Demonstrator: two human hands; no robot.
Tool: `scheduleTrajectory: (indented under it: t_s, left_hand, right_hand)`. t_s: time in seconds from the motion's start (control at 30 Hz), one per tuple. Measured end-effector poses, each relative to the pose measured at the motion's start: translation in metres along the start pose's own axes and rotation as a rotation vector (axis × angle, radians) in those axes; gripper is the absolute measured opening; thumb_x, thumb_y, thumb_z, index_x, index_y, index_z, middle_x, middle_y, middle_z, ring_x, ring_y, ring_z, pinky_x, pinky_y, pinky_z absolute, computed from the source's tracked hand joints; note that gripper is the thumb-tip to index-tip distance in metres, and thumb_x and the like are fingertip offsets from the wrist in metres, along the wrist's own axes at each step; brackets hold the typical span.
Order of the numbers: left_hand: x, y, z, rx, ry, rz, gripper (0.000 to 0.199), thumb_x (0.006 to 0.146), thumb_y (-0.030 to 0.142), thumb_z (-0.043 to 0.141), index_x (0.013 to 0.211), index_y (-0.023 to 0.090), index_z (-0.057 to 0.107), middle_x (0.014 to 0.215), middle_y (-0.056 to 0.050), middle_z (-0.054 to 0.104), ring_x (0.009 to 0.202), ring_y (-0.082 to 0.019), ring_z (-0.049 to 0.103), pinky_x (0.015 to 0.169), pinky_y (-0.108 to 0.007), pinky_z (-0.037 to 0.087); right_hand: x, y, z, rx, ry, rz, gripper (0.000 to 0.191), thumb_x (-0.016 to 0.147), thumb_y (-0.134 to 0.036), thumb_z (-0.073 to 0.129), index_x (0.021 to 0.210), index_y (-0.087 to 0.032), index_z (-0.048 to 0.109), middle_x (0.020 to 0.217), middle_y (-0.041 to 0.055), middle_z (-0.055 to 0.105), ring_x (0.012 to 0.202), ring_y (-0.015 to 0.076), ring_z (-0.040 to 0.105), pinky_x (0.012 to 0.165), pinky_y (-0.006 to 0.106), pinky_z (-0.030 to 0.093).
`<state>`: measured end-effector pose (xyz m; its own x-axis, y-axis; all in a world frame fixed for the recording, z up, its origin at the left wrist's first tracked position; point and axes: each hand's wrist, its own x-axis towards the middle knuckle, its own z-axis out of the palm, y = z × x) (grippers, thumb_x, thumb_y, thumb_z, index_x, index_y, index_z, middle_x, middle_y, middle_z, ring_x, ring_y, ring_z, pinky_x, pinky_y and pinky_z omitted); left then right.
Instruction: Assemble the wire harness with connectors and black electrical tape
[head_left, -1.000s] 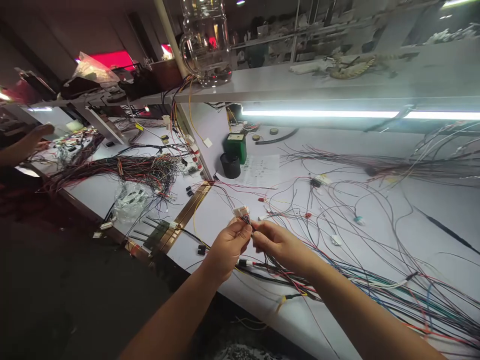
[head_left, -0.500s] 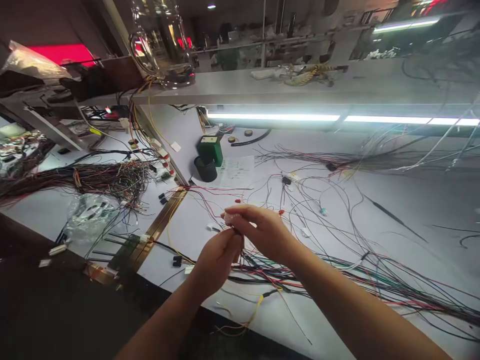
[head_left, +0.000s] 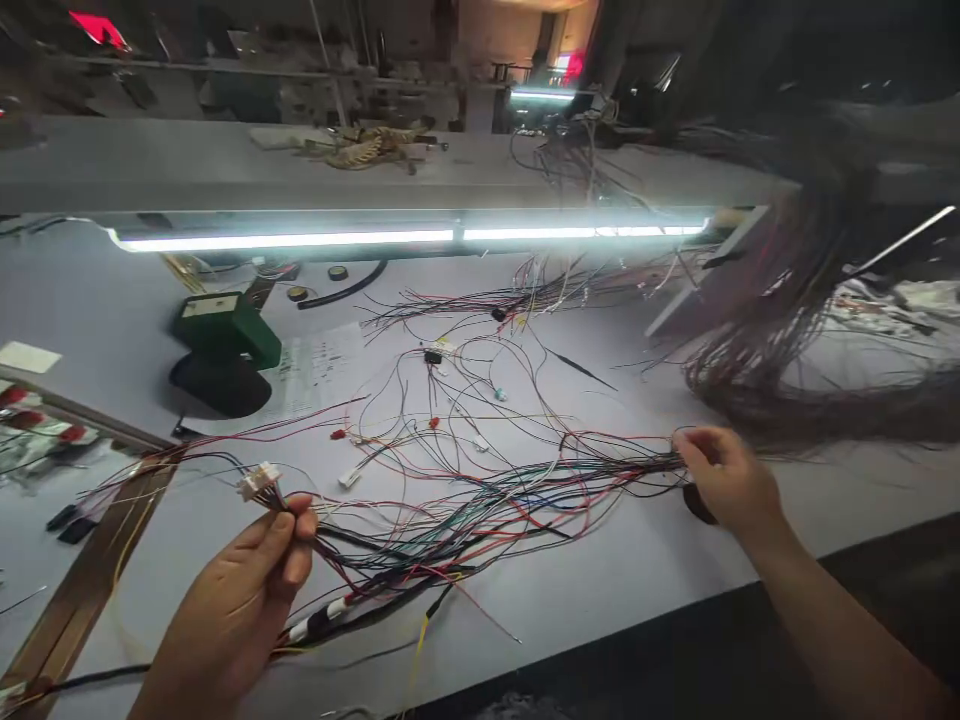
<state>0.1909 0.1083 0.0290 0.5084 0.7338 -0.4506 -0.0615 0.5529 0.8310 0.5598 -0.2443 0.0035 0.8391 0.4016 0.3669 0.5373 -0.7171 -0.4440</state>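
Note:
My left hand [head_left: 238, 592] is closed at the lower left, pinching the wires just below a white multi-pin connector [head_left: 260, 482]. The connector points up and sticks out past the fingertips. From there a loose bundle of wires [head_left: 480, 505], mostly black, red and green, runs across the table to the right. At the bundle's right end my right hand [head_left: 731, 478] is closed, thumb and index finger together on the wires; the exact grip is partly hidden. A black sleeve with white ends [head_left: 328, 616] lies beside my left hand.
Thin wires with a black connector [head_left: 433, 356] lie mid-table. A green box [head_left: 229, 328] and a black cup [head_left: 220, 384] stand at the back left by a printed sheet [head_left: 319, 370]. A wooden strip [head_left: 97, 560] borders the left. Many wires [head_left: 772, 350] hang at the right.
My hands were together at the connector; now they are far apart. My right hand has moved along the bundle to its right end. The view has turned right.

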Motion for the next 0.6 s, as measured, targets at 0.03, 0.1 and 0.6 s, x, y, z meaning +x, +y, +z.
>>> scheduleTrajectory:
  t_s: [0.03, 0.1, 0.6]
  left_hand:
    - [0.002, 0.0, 0.002, -0.002, -0.002, 0.002, 0.03, 0.064, 0.028, 0.082, 0.089, 0.016, 0.069, 0.075, 0.001, 0.058, 0.05, -0.003, 0.044, 0.048, -0.011, 0.044]
    - [0.005, 0.001, 0.007, -0.004, -0.007, 0.01, 0.032, 0.064, 0.027, 0.082, 0.09, 0.016, 0.069, 0.074, 0.001, 0.057, 0.05, -0.003, 0.042, 0.048, -0.011, 0.045]
    - [-0.021, -0.004, 0.026, -0.051, -0.102, 0.064, 0.022, 0.076, 0.031, 0.074, 0.09, 0.016, 0.069, 0.075, 0.001, 0.057, 0.051, -0.002, 0.044, 0.049, -0.013, 0.038]
  right_hand:
    - [-0.009, 0.02, -0.015, -0.051, 0.026, 0.015, 0.012, 0.084, -0.039, 0.057, 0.087, -0.028, 0.06, 0.075, 0.0076, 0.067, 0.058, 0.0227, 0.062, 0.054, 0.037, 0.046]
    - [-0.028, 0.048, -0.033, -0.126, -0.03, -0.02, 0.007, 0.081, -0.037, 0.059, 0.081, -0.031, 0.061, 0.074, 0.0065, 0.067, 0.059, 0.0239, 0.063, 0.053, 0.037, 0.044]
    - [-0.062, -0.111, -0.023, 0.687, -0.589, -0.273, 0.014, 0.081, -0.042, 0.063, 0.081, -0.029, 0.063, 0.093, 0.0043, 0.07, 0.1, 0.0279, 0.064, 0.086, 0.042, 0.054]
